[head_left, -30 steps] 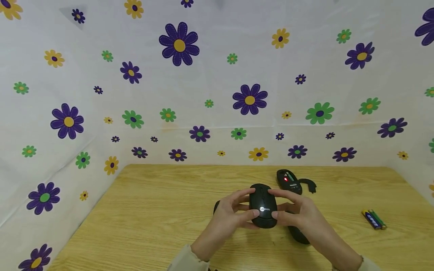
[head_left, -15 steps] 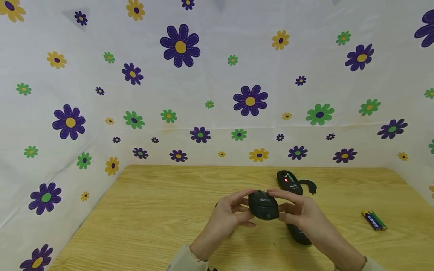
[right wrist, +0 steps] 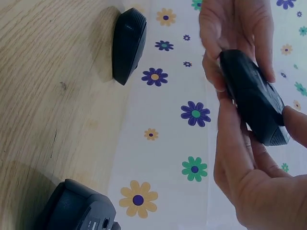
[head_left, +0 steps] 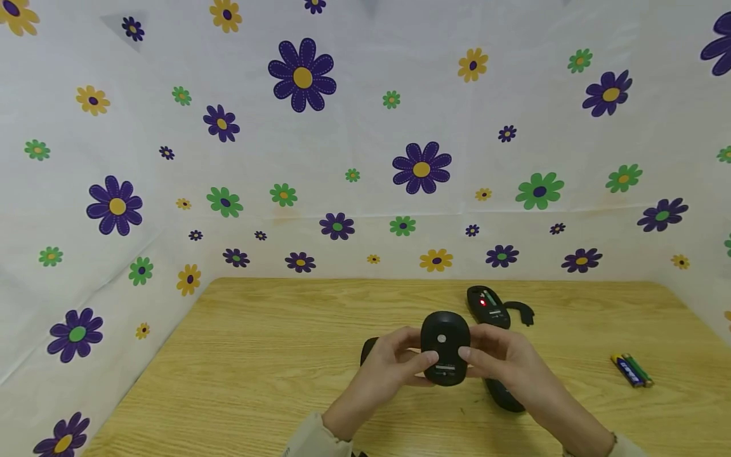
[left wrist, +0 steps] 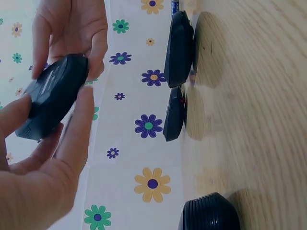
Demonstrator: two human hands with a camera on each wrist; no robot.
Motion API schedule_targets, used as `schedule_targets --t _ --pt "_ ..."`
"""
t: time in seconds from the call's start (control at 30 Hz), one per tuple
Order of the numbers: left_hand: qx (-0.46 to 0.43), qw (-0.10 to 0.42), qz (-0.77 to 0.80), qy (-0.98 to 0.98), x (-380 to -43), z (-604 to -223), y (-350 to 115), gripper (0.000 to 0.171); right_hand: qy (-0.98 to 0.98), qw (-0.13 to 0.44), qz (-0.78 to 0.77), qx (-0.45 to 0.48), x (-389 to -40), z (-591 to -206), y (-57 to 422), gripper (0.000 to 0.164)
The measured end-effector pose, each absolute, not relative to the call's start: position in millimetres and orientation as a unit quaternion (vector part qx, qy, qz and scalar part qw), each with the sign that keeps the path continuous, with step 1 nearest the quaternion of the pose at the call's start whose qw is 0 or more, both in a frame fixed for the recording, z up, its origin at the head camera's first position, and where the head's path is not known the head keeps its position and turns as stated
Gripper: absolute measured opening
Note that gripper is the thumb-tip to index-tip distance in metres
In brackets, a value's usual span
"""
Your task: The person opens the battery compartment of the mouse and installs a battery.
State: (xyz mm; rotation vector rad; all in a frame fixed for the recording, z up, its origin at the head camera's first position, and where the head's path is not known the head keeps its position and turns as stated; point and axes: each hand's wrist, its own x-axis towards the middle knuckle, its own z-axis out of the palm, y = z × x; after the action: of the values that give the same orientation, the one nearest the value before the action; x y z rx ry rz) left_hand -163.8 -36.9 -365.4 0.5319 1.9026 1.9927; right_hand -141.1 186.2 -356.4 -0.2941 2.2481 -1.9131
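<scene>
A black computer mouse is held up over the table between both hands, its underside facing the head camera. A pale round spot and a small printed label show on that underside. My left hand grips its left side, thumb on the underside and fingers behind. From the other side my right hand holds it the same way. The left wrist view shows the mouse tilted between the fingers of both hands. In the right wrist view the mouse appears edge-on, its far face hidden.
Behind my left hand lies another black mouse, mostly hidden. A third mouse rests by my right wrist. Farther back, an upturned mouse glows red, its battery bay open, beside a curved black cover. Two batteries lie at right.
The held mouse has been turned over: its logo side faced the camera a second ago, then its rear end, and now its underside. Both thumbs have shifted onto the underside.
</scene>
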Motion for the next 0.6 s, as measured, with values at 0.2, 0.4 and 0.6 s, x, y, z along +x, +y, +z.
schedule_targets --t 0.2,0.4,0.6 --pt "0.189 0.209 0.730 0.622 -162.7 -363.3 -38.1 0.056 0.740 0.086 -0.658 -0.108 -141.0 -357.8 184.4 0.054" --pt "0.201 0.229 0.733 0.608 -163.1 -363.8 -39.9 0.075 0.718 0.094 -0.673 -0.151 -142.0 -362.0 185.1 0.062" --pt "0.208 0.232 0.730 0.608 -163.5 -365.7 -39.8 0.078 0.703 0.106 -0.681 -0.176 -143.1 -363.6 186.3 0.064"
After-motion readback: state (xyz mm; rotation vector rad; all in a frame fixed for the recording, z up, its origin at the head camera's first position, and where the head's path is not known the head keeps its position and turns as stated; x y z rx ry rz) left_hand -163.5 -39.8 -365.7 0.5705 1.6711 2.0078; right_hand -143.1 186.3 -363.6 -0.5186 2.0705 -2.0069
